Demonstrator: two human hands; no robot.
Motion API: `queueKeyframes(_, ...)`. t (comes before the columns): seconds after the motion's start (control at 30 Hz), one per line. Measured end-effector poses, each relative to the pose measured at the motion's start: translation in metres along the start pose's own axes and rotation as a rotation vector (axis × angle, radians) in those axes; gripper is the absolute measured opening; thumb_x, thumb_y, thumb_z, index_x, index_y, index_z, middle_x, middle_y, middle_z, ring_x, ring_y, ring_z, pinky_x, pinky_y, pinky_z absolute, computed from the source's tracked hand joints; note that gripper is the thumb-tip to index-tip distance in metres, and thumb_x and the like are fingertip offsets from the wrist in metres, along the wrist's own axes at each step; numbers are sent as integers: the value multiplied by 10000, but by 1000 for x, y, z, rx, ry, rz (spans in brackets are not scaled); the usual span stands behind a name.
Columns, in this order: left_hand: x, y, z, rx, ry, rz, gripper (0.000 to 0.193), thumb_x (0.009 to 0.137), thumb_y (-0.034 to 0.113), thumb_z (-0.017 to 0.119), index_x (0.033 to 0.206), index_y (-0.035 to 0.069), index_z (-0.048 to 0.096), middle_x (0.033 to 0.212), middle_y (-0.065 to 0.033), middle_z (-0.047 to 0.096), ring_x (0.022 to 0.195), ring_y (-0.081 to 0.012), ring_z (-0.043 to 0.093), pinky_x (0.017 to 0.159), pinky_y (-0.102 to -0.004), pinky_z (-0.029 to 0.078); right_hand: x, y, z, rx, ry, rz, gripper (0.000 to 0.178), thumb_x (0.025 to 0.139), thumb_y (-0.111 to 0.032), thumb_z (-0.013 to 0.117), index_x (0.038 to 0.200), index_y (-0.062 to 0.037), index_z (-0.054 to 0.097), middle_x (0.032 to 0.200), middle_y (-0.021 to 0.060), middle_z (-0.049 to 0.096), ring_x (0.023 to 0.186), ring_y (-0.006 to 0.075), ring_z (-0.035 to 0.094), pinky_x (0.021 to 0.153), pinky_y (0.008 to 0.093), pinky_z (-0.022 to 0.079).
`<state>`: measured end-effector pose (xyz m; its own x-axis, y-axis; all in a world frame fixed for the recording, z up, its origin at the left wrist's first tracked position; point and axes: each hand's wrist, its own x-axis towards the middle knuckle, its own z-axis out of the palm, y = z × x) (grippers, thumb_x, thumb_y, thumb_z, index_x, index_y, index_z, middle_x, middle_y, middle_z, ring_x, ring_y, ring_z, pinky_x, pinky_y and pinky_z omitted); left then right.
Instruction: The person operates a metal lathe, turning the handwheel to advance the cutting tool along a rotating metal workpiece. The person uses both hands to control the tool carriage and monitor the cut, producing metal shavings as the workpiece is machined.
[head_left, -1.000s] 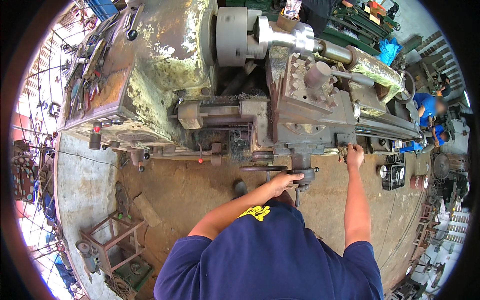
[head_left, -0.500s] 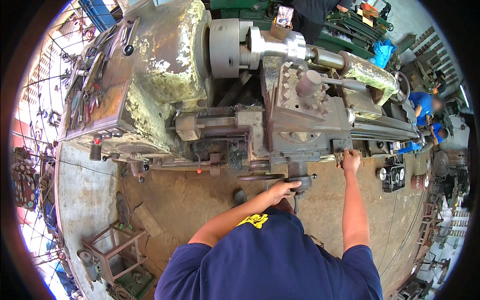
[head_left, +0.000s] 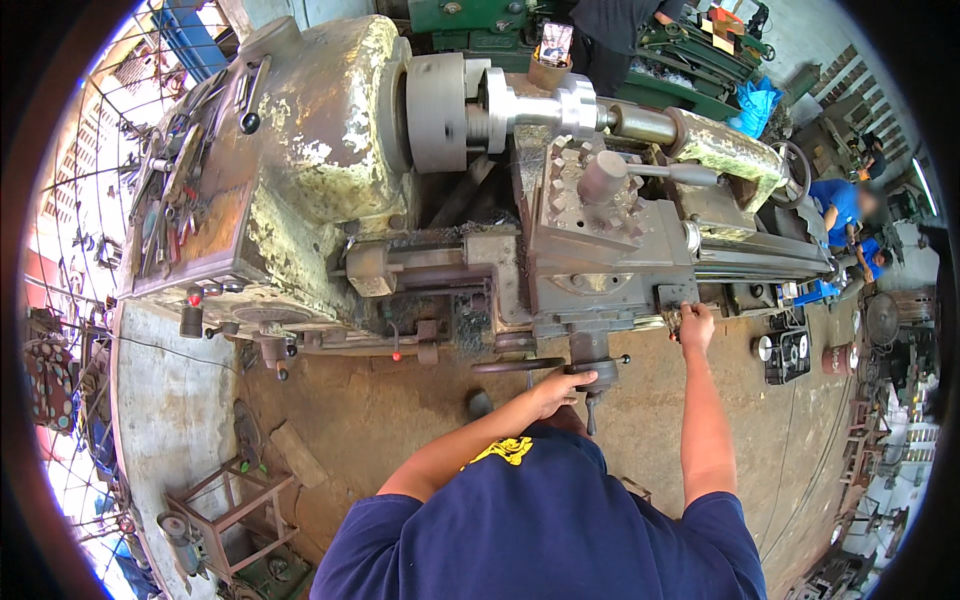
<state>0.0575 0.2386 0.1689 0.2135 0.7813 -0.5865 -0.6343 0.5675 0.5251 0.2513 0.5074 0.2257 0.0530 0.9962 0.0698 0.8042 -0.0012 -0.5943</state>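
Observation:
My left hand point(head_left: 556, 393) is closed around the near side of the cross-slide crank point(head_left: 597, 377) at the front of a large worn lathe, thumb on its round hub. Its lower fingers are partly hidden. Further right, my right hand point(head_left: 697, 328) grips a small lever beside a dark plate point(head_left: 677, 294) on the carriage; most of the lever is covered by the fingers. Above the hands sits the toolpost point(head_left: 604, 178) with its long clamp handle. Behind it, a shiny stepped metal workpiece point(head_left: 538, 108) is held between the chuck point(head_left: 437, 113) and the tailstock point(head_left: 722, 155).
Loose hand tools lie on the headstock top point(head_left: 205, 220). A large handwheel point(head_left: 518, 365) projects left of the crank. A can point(head_left: 549, 74) with a phone stands behind the workpiece. A metal frame stand point(head_left: 235, 512) is at lower left; other people work at the far right and back.
The view has shifted slightly, so the lathe appears a little further left. Both hands keep their holds; no clear turning of the crank or lever shows.

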Motion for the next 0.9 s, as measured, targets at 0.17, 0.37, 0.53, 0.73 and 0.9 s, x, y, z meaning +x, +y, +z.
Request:
queueKeyframes(0.17, 0, 1, 1, -1, -7, -17, 716, 825, 465, 763, 1381, 115, 477, 1344, -43, 551, 1246, -216, 481, 1030, -423, 344, -2, -3, -1, 54, -13, 21, 295, 849, -295, 706, 909, -6, 709, 813, 191, 702, 783, 360, 676, 740, 425, 512)
queueKeyframes(0.37, 3, -2, -1, -15, -3, -13, 661, 845, 440, 749, 1362, 112, 501, 1335, -47, 559, 1225, -216, 496, 1009, -410, 359, -3, -4, -1, 21, 18, -21, 285, 848, -279, 708, 889, 3, 706, 816, 196, 702, 793, 374, 675, 738, 430, 511)
queueKeyframes(0.53, 9, -8, -5, -28, -11, -17, 678, 841, 444, 748, 1366, 99, 493, 1357, -59, 537, 1237, -223, 464, 1012, -432, 348, -1, -2, -1, 44, 1, -19, 278, 847, -273, 713, 876, 3, 699, 814, 203, 699, 793, 375, 677, 727, 428, 513)
queueKeyframes(0.73, 11, -6, -6, -36, -29, -22, 650, 842, 435, 747, 1346, 105, 500, 1308, -54, 542, 1202, -214, 456, 981, -438, 369, -3, -2, -2, 87, -1, -12, 277, 854, -262, 712, 868, 13, 693, 798, 186, 696, 755, 335, 669, 708, 410, 508)
queueKeyframes(0.9, 6, -3, -2, -85, 8, -24, 448, 878, 361, 735, 1227, 116, 598, 1138, -11, 633, 1030, -147, 559, 875, -333, 468, -4, -4, -5, 115, -28, 22, 275, 868, -255, 706, 883, 18, 688, 785, 150, 692, 707, 267, 637, 686, 385, 492)
